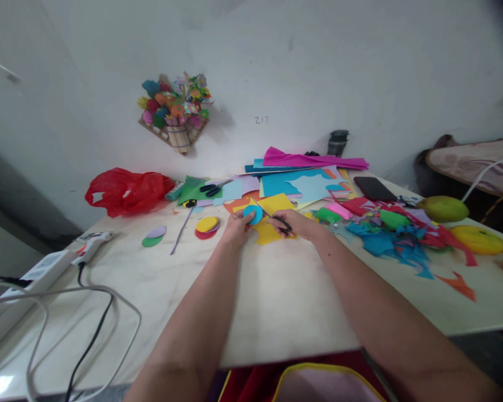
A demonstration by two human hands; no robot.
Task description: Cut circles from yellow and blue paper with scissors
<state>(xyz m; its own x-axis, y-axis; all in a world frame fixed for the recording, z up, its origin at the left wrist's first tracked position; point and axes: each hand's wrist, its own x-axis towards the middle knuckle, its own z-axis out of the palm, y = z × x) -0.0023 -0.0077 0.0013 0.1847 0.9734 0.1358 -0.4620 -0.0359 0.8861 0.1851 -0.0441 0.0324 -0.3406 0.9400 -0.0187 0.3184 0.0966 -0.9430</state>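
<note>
Between the fingers of my left hand is a blue paper circle. My right hand is closed round the black handles of a pair of scissors, whose blades point up and left toward the circle's edge. Whether the blades touch the paper I cannot tell. Yellow paper lies under and behind both hands. To the left sits a stack of paper circles, yellow on top and red below. Farther left, a lilac circle overlaps a green circle.
Colourful paper scraps are heaped at right, near a phone and mangoes. Coloured sheets and a second pair of scissors lie behind. A red plastic bag and a power strip with cables are at left.
</note>
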